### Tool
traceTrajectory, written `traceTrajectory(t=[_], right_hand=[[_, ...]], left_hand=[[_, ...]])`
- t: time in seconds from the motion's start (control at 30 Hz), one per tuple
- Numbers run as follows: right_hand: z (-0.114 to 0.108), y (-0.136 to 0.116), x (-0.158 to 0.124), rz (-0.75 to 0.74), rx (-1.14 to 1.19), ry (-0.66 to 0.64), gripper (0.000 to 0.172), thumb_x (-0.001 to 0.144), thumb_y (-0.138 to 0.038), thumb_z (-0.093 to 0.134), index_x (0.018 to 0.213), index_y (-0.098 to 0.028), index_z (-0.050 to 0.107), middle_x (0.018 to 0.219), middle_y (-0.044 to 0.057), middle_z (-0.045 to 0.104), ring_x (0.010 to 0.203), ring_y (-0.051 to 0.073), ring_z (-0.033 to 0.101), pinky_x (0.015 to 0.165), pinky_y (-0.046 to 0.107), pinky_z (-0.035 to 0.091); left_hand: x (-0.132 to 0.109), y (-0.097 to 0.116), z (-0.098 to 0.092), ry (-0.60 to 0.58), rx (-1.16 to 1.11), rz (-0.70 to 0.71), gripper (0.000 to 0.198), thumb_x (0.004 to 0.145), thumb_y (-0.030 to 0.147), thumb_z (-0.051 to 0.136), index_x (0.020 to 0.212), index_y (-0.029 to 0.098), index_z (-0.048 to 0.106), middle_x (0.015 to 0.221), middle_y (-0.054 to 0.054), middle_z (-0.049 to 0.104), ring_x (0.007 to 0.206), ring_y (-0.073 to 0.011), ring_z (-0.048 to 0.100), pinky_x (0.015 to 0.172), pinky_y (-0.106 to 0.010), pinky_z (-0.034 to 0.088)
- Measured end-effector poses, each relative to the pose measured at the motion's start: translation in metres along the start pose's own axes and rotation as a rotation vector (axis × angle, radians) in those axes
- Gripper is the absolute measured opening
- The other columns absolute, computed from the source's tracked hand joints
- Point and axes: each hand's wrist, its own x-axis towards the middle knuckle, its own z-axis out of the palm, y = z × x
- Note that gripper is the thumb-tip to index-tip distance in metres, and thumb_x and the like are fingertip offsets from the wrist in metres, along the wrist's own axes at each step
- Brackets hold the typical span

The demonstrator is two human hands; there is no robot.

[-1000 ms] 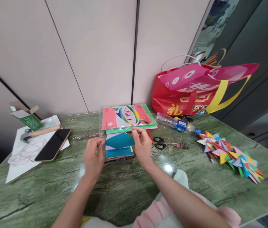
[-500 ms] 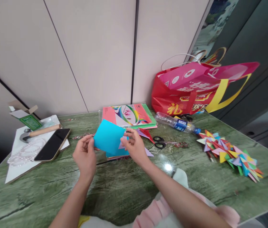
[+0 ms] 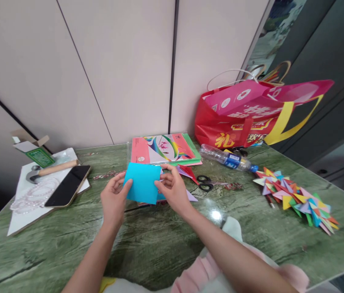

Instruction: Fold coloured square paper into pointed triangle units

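Note:
A square sheet of blue paper (image 3: 142,183) is held up between my two hands, above the green table. My left hand (image 3: 114,198) pinches its left edge, thumb in front and fingers behind. At the right edge, my right hand (image 3: 174,188) grips the sheet between thumb and fingers. Behind and below it lie more coloured sheets, mostly hidden by the blue paper. Folded red paper (image 3: 189,172) and black-handled scissors (image 3: 206,183) lie just right of my right hand.
A pink-covered paper pack (image 3: 164,148) lies behind my hands. To the right are a plastic bottle (image 3: 228,158), a pile of folded paper pieces (image 3: 297,199) and a red bag (image 3: 236,118). At left a phone (image 3: 68,186), a hammer (image 3: 53,169) and a small box (image 3: 38,154) rest on or by a white board (image 3: 15,221).
The blue paper has turned from a slant to nearly level and come slightly lower. My left hand has moved a little right; the right hand now grips the sheet's edge.

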Motion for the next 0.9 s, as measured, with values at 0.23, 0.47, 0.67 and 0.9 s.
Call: traceTrajectory(t=[0.23,0.47,0.67,0.9], right_hand=[[-0.005,0.003,0.002,-0.108,-0.352,-0.065,0.014,0.073,-0.024,0.056,0.08,-0.02,0.068,0.075,0.001,0.064,0.058,0.013,0.05,0.056,0.026,0.043],[-0.019,-0.002,0.011,-0.398,-0.54,0.171,0.035,0.082,-0.015,0.04,0.11,-0.021,0.06,0.105,0.008,0.06,0.097,0.021,0.053,0.087,0.039,0.041],[-0.015,0.012,0.012,-0.492,-0.678,-0.226,0.036,0.083,-0.009,0.04,0.108,-0.022,0.062,0.111,0.007,0.061,0.108,0.021,0.048,0.094,0.041,0.039],[-0.018,0.028,0.011,-0.264,-0.779,-0.447,0.036,0.074,-0.016,0.061,0.11,-0.016,0.06,0.117,0.012,0.058,0.108,0.024,0.054,0.093,0.039,0.041]], left_hand=[[0.002,-0.006,-0.003,-0.109,0.047,0.03,0.034,0.067,0.036,0.065,0.093,0.014,0.066,0.092,-0.009,0.07,0.085,-0.0227,0.064,0.074,-0.034,0.051],[0.005,-0.027,-0.006,-0.4,0.574,0.475,0.015,0.067,0.028,0.067,0.079,0.019,0.068,0.104,-0.01,0.065,0.1,-0.0268,0.059,0.089,-0.046,0.045],[0.01,-0.046,-0.01,-0.607,0.889,0.626,0.017,0.057,0.016,0.075,0.074,0.019,0.072,0.125,-0.015,0.053,0.128,-0.0381,0.03,0.098,-0.062,0.027],[0.009,-0.041,-0.009,-0.652,0.867,0.685,0.013,0.064,0.013,0.068,0.074,0.02,0.072,0.123,-0.011,0.054,0.128,-0.0355,0.029,0.096,-0.056,0.038]])
